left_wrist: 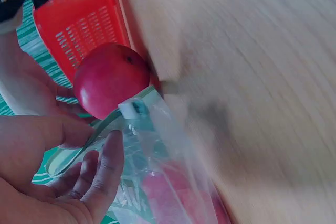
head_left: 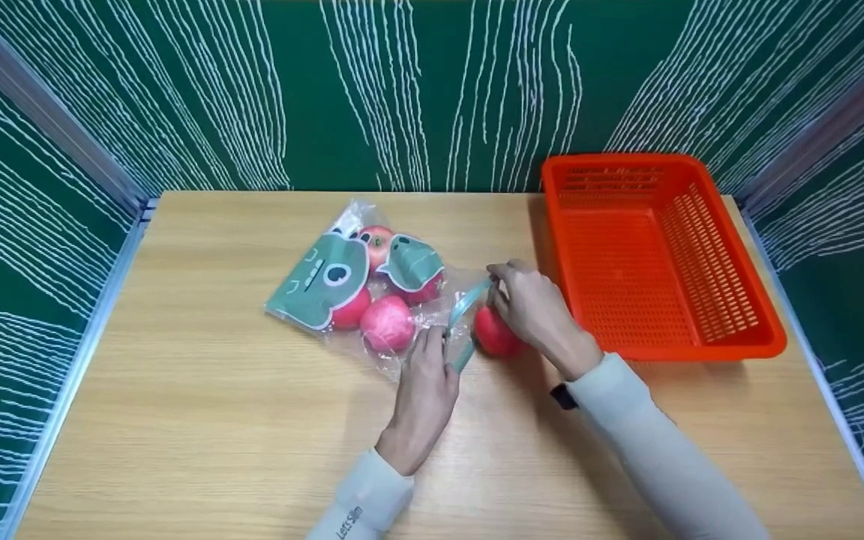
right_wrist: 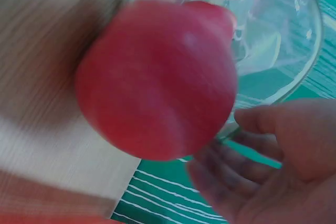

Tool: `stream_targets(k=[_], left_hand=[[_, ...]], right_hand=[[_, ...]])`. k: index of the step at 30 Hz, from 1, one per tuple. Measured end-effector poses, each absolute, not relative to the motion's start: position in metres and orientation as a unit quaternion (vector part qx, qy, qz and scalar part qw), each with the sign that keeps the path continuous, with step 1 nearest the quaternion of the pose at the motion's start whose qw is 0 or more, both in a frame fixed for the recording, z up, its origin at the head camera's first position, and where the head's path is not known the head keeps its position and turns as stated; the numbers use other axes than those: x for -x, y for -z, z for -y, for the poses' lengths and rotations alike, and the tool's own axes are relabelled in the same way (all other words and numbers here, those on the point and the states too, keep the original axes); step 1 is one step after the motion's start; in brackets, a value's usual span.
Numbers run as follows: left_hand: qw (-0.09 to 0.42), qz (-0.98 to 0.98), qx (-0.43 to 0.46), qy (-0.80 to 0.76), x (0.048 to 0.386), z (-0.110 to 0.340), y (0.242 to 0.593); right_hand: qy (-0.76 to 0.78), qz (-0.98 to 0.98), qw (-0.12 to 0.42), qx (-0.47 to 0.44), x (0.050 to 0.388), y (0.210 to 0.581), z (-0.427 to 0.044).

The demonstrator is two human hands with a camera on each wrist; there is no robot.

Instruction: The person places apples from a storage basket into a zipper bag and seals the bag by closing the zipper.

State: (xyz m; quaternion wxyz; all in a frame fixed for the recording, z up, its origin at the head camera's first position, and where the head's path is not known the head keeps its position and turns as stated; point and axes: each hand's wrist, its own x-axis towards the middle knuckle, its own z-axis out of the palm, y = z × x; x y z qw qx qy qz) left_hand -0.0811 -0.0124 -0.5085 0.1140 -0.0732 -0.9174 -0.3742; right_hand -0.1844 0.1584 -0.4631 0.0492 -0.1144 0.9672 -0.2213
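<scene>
A clear plastic zip bag [head_left: 432, 311] with a green cartoon face lies on the table, its mouth spread toward the right. Several red apples [head_left: 388, 323] are inside it. My left hand [head_left: 426, 390] pinches the near side of the bag's rim, where a slider [left_wrist: 131, 108] shows in the left wrist view. With thumb and fingers, my right hand [head_left: 533, 304] grips the far side of the rim. One more apple [head_left: 496, 331] sits on the table at the bag's mouth, between the hands; it looms large in the right wrist view [right_wrist: 157, 82].
An orange-red plastic basket [head_left: 766, 337] with slotted walls stands at the right of the wooden table [head_left: 177, 420]. Green walls with white wavy lines [head_left: 439, 97] rise at the back and on both sides.
</scene>
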Motion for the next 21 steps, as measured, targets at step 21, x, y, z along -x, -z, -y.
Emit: stream_targets(k=[21], left_hand=[[0.11,0.896,0.064,0.425,0.087,0.014,0.501]], right_hand=[[0.205,-0.951,0.209,0.095,0.14,0.472,-0.157]])
